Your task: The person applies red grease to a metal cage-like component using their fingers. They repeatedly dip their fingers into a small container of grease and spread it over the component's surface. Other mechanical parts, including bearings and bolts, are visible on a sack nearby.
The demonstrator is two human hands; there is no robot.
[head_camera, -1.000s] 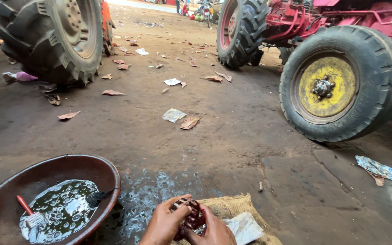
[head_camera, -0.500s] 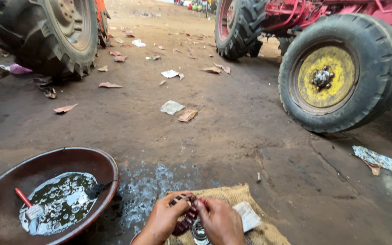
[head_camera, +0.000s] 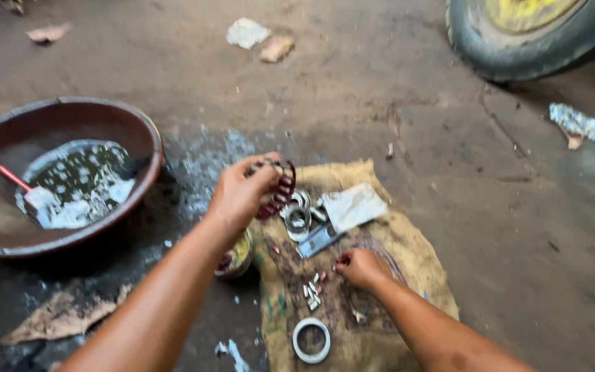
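My left hand [head_camera: 242,194] holds a dark red ribbed ring [head_camera: 282,190], like a bearing cage, just above the top edge of a burlap sack [head_camera: 387,303]. My right hand [head_camera: 363,267] rests on the sack with its fingers curled. Its tips pinch a small reddish piece next to several small metal rollers [head_camera: 313,293]. Bright metal rings [head_camera: 298,219] lie under the red ring, and another ring [head_camera: 311,340] lies at the sack's near edge. Beside the rings are a white scrap [head_camera: 354,205] and a flat metal piece [head_camera: 317,242]. A small tin [head_camera: 239,253] sits partly under my left wrist.
At the left stands a wide brown bowl [head_camera: 149,138] of dark liquid with a red-handled brush [head_camera: 15,179] in it. A tractor tyre [head_camera: 518,52] fills the top right. Paper scraps [head_camera: 246,32] and a crumpled wrapper [head_camera: 576,124] litter the wet, oily dirt floor.
The view has tilted down and closer to the sack. My hands have parted. The left keeps the red ring and has moved up-left, and the right has dropped onto the sack by the rollers.
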